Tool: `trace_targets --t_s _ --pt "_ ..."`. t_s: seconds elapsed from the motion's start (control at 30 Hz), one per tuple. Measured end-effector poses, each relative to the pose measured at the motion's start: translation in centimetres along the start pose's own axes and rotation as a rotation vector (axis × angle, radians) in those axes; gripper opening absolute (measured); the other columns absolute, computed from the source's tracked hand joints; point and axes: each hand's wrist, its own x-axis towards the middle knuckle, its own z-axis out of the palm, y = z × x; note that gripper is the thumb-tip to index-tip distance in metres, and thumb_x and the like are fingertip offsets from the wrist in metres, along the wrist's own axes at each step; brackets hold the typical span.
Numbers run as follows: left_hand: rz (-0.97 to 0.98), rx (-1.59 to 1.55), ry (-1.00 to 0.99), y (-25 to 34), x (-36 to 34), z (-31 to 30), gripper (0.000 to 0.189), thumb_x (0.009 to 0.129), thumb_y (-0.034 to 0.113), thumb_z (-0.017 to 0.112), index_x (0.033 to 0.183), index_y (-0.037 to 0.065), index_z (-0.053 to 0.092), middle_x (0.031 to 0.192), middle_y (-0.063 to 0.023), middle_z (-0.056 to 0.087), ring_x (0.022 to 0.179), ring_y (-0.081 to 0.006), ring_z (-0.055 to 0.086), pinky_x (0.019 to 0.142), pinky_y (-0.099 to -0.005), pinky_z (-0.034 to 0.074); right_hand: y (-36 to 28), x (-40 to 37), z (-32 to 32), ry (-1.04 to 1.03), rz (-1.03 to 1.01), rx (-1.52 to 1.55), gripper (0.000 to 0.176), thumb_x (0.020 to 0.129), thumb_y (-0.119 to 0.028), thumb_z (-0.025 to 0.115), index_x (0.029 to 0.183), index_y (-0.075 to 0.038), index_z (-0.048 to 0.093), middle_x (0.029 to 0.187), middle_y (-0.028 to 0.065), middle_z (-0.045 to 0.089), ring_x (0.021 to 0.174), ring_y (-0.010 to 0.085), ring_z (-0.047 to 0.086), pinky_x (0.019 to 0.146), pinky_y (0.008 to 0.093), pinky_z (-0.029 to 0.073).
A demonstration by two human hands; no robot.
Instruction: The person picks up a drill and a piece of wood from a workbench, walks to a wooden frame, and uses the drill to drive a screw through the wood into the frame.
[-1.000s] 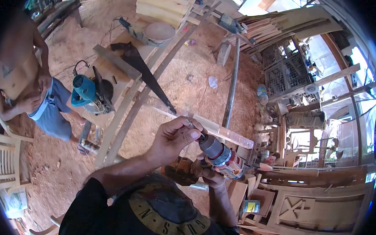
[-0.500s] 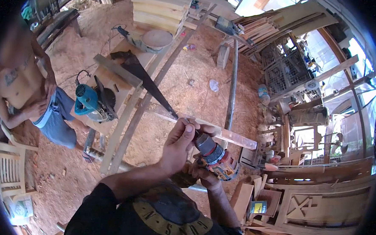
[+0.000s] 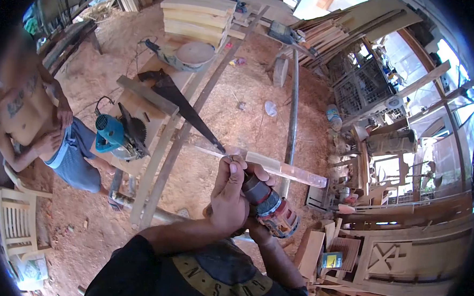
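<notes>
A cordless drill (image 3: 271,203) with a dark chuck and a red and black body points up and to the left in front of my chest. My right hand (image 3: 257,229) is wrapped around its grip from below, mostly hidden by the body. At the chuck's front end, my left hand (image 3: 229,193) is closed, thumb and fingertips pinching what appears to be the thin drill bit, largely covered by the fingers. Just beyond the fingertips lie the tip of a handsaw (image 3: 188,110) and a wooden board (image 3: 294,172).
A teal circular saw (image 3: 112,133) rests on the bench at left, near a standing person (image 3: 40,116). Stacked planks (image 3: 195,20) and a round bowl (image 3: 195,53) are farther back. A metal pipe (image 3: 293,113) runs along the right side, with wooden panels (image 3: 408,259) at lower right.
My left hand has turned and moved slightly down, its fingers closer to the chuck. The drill has shifted a little, and my right hand keeps its hold.
</notes>
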Motion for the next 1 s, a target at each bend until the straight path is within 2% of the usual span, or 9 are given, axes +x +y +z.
trace_targets --t_s 0.1,0.2,0.3,0.4,0.5,0.6,0.8,0.9,1.0 --pt "-0.002 0.037 0.013 0.1 0.0 0.4 0.026 0.111 0.030 0.030 0.116 0.008 0.043 0.095 -0.0116 0.060 0.089 -0.0251 0.065 0.086 -0.0430 0.054 -0.7 0.0 0.2 0.064 -0.148 -0.114 0.076 0.078 -0.030 0.085 0.142 -0.011 0.049 0.141 0.0082 0.056 0.129 0.0272 0.052 0.109 0.0408 0.041" --pt "-0.013 0.071 0.001 0.3 0.0 0.4 0.029 0.111 0.031 0.029 0.116 0.007 0.044 0.096 -0.0116 0.059 0.089 -0.0248 0.064 0.086 -0.0429 0.055 0.3 -0.1 0.0 -0.007 -0.049 0.000 0.075 0.080 -0.029 0.083 0.144 -0.011 0.047 0.142 0.0085 0.055 0.129 0.0277 0.051 0.109 0.0403 0.041" --pt "-0.009 0.046 -0.004 0.4 0.0 0.5 0.030 0.111 0.032 0.029 0.114 0.007 0.045 0.097 -0.0119 0.059 0.089 -0.0248 0.064 0.089 -0.0437 0.054 1.3 -0.2 -0.5 0.000 -0.046 -0.116 0.074 0.082 -0.027 0.082 0.145 -0.011 0.045 0.142 0.0088 0.054 0.129 0.0282 0.051 0.110 0.0403 0.040" --pt "0.000 0.030 -0.047 0.0 0.3 -0.2 0.028 0.111 0.032 0.030 0.113 0.008 0.044 0.098 -0.0119 0.058 0.090 -0.0251 0.064 0.090 -0.0453 0.054 0.5 -0.2 0.1 0.000 -0.068 0.047 0.071 0.083 -0.025 0.081 0.143 -0.011 0.046 0.139 0.0081 0.055 0.128 0.0280 0.052 0.110 0.0403 0.041" --pt "-0.005 0.010 -0.101 0.0 0.3 -0.7 0.025 0.111 0.032 0.028 0.108 0.009 0.038 0.103 -0.0119 0.056 0.098 -0.0230 0.062 0.094 -0.0415 0.052 0.7 0.0 0.2 -0.020 -0.025 0.001 0.068 0.083 -0.023 0.080 0.142 -0.011 0.048 0.138 0.0077 0.056 0.127 0.0270 0.052 0.110 0.0402 0.041" --pt "-0.005 0.045 -0.078 0.0 0.3 -0.6 0.025 0.111 0.032 0.028 0.108 0.008 0.038 0.103 -0.0120 0.056 0.098 -0.0228 0.062 0.094 -0.0413 0.052 2.8 0.5 -0.4 -0.047 -0.040 -0.027 0.068 0.082 -0.022 0.079 0.142 -0.011 0.048 0.137 0.0081 0.057 0.125 0.0263 0.053 0.110 0.0403 0.041" --pt "-0.034 0.068 -0.057 0.4 0.2 -0.3 0.026 0.112 0.032 0.028 0.108 0.008 0.038 0.103 -0.0124 0.056 0.098 -0.0226 0.062 0.094 -0.0412 0.051 1.6 0.4 0.1 -0.029 -0.063 0.094 0.066 0.081 -0.021 0.080 0.139 -0.010 0.050 0.133 0.0093 0.059 0.122 0.0265 0.055 0.106 0.0398 0.044" --pt "-0.043 0.023 -0.053 0.1 0.2 -0.6 0.026 0.112 0.032 0.028 0.109 0.008 0.038 0.103 -0.0123 0.056 0.098 -0.0223 0.062 0.094 -0.0407 0.052 1.4 0.3 -0.2 -0.051 0.048 0.080 0.066 0.080 -0.024 0.080 0.138 -0.009 0.051 0.132 0.0093 0.059 0.121 0.0261 0.056 0.104 0.0394 0.045" --pt "-0.042 0.005 -0.057 -0.1 0.3 -0.8 0.025 0.112 0.031 0.029 0.109 0.008 0.038 0.102 -0.0122 0.056 0.098 -0.0219 0.062 0.093 -0.0399 0.052 5.2 0.7 -1.4 -0.070 0.042 -0.085 0.069 0.079 -0.027 0.081 0.139 -0.009 0.051 0.131 0.0093 0.059 0.121 0.0259 0.056 0.104 0.0395 0.045"
